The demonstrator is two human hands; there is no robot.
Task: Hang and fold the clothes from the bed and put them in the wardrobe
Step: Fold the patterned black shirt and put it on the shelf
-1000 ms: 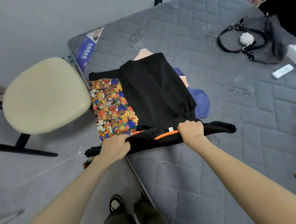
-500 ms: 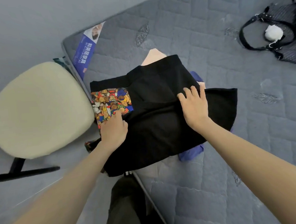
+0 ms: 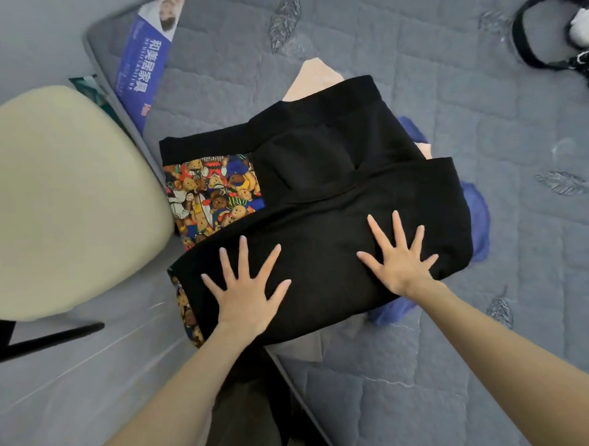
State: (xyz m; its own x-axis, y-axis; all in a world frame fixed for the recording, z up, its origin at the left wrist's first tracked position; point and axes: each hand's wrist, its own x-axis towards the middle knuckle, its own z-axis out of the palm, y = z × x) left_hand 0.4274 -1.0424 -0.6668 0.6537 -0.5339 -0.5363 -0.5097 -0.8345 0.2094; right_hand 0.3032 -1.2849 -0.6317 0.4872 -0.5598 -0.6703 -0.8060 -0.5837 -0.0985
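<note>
A second ago we pinched the near hem of the black fabric garment (image 3: 336, 203) in both hands, raised above the grey quilted bed (image 3: 498, 365). Half a second ago the hem had been carried over onto the far half, with our right hand (image 3: 401, 261) lying flat and our left hand (image 3: 245, 290) still curled at the garment's left edge. Now the fold is down and both hands have opened out on it.

Our left hand lies palm-down on the near left part of the folded layer. Its fingers are straight and fanned wide, gripping nothing, and the forearm comes up from the lower left. Our right hand lies the same way on the near right part, fingers splayed, the forearm running in from the lower right. The hands are apart, with black cloth between them.

The black fabric garment lies folded at the bed's left edge, on top of other clothes. A bright teddy-bear print garment (image 3: 213, 196) shows at its left, a crumpled blue garment (image 3: 479, 223) at its right, and a peach-coloured garment (image 3: 316, 76) at its far end. A cream round padded chair seat (image 3: 56, 201) stands just beside the bed's edge. A black handbag (image 3: 519, 42) lies well apart at the far right.
</note>
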